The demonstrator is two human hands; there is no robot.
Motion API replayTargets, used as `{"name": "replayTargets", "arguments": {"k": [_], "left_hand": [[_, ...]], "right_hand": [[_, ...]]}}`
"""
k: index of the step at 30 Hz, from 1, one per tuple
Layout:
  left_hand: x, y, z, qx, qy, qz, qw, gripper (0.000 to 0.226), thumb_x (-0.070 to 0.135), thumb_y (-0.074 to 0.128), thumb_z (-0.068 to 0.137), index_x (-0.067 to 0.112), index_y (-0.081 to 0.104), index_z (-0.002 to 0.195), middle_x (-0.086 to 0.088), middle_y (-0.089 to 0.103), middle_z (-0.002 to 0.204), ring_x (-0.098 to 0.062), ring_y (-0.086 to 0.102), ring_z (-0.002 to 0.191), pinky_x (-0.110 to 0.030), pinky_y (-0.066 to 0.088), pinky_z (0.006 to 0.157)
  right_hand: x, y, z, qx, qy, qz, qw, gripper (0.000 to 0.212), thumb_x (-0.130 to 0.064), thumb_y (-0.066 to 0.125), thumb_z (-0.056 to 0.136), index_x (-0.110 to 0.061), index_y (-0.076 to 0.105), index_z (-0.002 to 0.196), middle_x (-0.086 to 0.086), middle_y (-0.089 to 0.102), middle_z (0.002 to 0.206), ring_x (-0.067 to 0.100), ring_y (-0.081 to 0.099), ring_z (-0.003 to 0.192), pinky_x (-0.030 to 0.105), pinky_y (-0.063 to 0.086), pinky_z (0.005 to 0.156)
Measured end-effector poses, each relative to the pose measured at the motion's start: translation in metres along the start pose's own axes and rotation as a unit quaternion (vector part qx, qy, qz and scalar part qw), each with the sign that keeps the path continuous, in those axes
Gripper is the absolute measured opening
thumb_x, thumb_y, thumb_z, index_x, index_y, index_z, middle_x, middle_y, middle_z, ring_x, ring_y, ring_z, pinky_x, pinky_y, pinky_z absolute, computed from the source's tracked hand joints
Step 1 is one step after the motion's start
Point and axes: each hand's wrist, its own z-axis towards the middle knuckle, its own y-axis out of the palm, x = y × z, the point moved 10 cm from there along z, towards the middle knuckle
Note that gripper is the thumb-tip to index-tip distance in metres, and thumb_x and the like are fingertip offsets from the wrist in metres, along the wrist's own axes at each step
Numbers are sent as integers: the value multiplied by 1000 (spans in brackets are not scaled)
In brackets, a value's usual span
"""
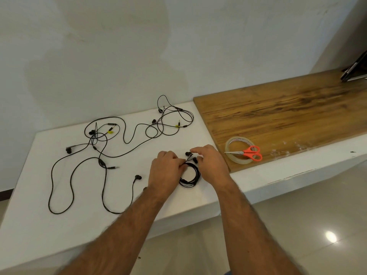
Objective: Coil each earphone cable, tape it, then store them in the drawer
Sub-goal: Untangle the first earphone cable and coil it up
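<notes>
A black earphone cable wound into a small coil (189, 176) lies on the white counter (39, 205) between my hands, its two earbuds (189, 154) sticking out at the top. My left hand (165, 169) pinches the coil at its upper left. My right hand (210, 161) curls over the coil's upper right by the earbuds. Loose black earphones (99, 161) sprawl uncoiled to the left. Another tangled set (170, 120) lies at the back. A roll of clear tape (239, 150) sits on the wooden top, orange-handled scissors (251, 153) lying across it.
The wooden top (288, 114) adjoins the white counter on the right. A dark device (355, 70) leans at its far right corner. A wall runs behind the counter, and tiled floor (297, 225) lies below its front edge. No drawer is in view.
</notes>
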Motion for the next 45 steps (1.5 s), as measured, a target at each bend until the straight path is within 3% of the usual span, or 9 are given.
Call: {"name": "replayTargets", "arguments": {"k": [9,17,21,26,30,33,35,39,45], "left_hand": [[-2,3,-2,17,-3,1,1000,24,35,52,96,28,69,110,3,61,103,-21,49,101,-31,41,74],[-6,4,-9,65,-8,-19,998,14,28,57,93,21,69,94,4,63,93,-23,54,90,-36,42,70],[-5,-7,-9,92,-21,-38,995,13,26,57,94,23,70,93,5,65,90,-21,55,88,-34,39,70],[-7,-14,-6,81,-44,-37,995,22,32,49,98,25,69,101,7,67,97,-18,54,95,-32,38,77],[-8,-13,-7,76,-50,-42,995,24,32,46,99,25,68,104,7,67,97,-18,54,96,-32,39,78],[-7,-10,-8,75,-51,-30,995,23,33,47,98,27,69,105,7,68,95,-18,55,94,-32,39,76],[-6,-8,-8,72,-54,-25,996,24,34,48,98,26,69,105,6,68,94,-19,55,94,-33,40,76],[-6,-1,-5,43,-65,-15,997,28,37,43,99,29,68,109,8,67,99,-18,53,99,-32,40,79],[-4,6,-5,24,-72,3,997,31,39,39,100,33,67,112,9,65,99,-16,51,99,-31,37,78]], "right_hand": [[-5,15,4,-29,-21,-49,998,39,-10,52,95,-28,61,128,3,48,121,22,52,106,36,50,86],[-7,2,6,-7,-28,-50,998,23,-18,51,97,-17,72,106,7,57,113,23,58,100,40,52,84],[-12,4,4,-41,-27,-30,998,29,-18,45,95,-12,73,90,2,67,92,20,61,83,36,51,72],[-14,5,-5,-88,24,100,991,48,-39,40,102,-16,51,60,-7,53,60,11,45,56,28,35,57],[-14,13,-7,-126,14,125,984,44,-44,51,95,-7,67,77,-5,65,70,10,53,60,26,42,60],[-7,17,-5,-127,18,113,985,18,-29,60,90,-14,68,93,-1,67,79,11,56,66,22,40,55],[1,19,-5,-120,54,145,981,18,-27,58,91,-19,62,107,1,70,94,12,60,75,19,39,52],[-2,11,-2,-86,35,84,992,12,-26,59,92,-17,66,94,-3,70,91,13,63,81,25,49,64],[-4,8,-1,-85,14,2,996,18,-24,62,90,-14,75,97,2,72,91,16,66,76,36,56,74]]}}
